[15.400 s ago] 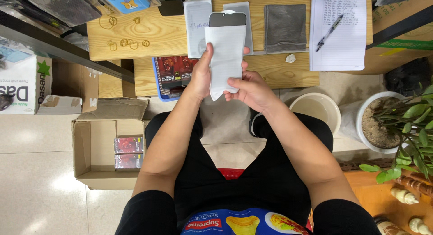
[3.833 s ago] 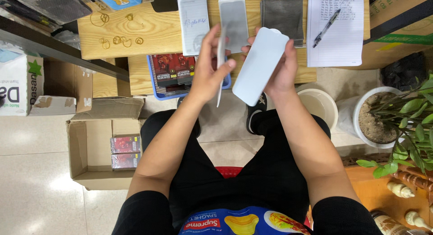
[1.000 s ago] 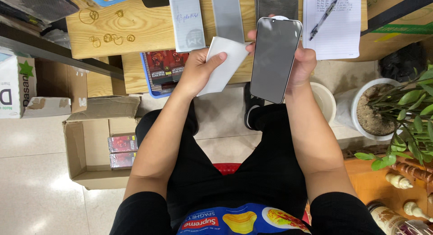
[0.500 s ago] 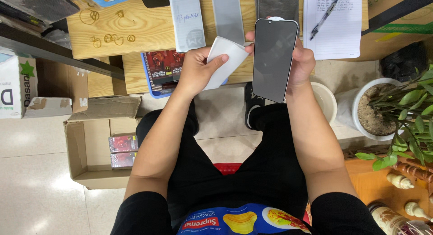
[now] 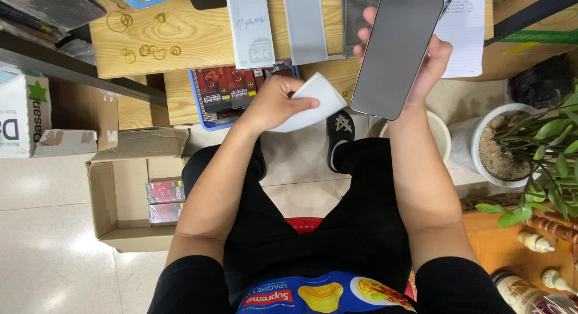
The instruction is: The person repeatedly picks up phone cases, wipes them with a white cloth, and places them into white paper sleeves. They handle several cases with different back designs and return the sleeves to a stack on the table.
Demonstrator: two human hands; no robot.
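Observation:
My right hand (image 5: 428,60) holds up a dark, glossy screen-protector sheet (image 5: 396,54), shaped like a phone face, gripping it by its edges in front of the wooden table (image 5: 198,37). My left hand (image 5: 274,103) grips a white paper sleeve (image 5: 310,103), bent and lowered just left of the sheet. On the table behind lie a white sleeve (image 5: 249,26), a grey sheet (image 5: 304,24) and a dark textured sheet (image 5: 355,13), partly hidden by the raised sheet.
A written paper sheet (image 5: 466,31) lies at the table's right. A blue tray of red boxes (image 5: 226,91) sits under the table. An open cardboard box (image 5: 135,193) stands on the floor at left. White pots (image 5: 487,145) and a green plant (image 5: 551,151) stand at right.
The dark sheet came out of the white sleeve and is now raised higher and to the right. My left hand has lowered the empty sleeve, which is now bent.

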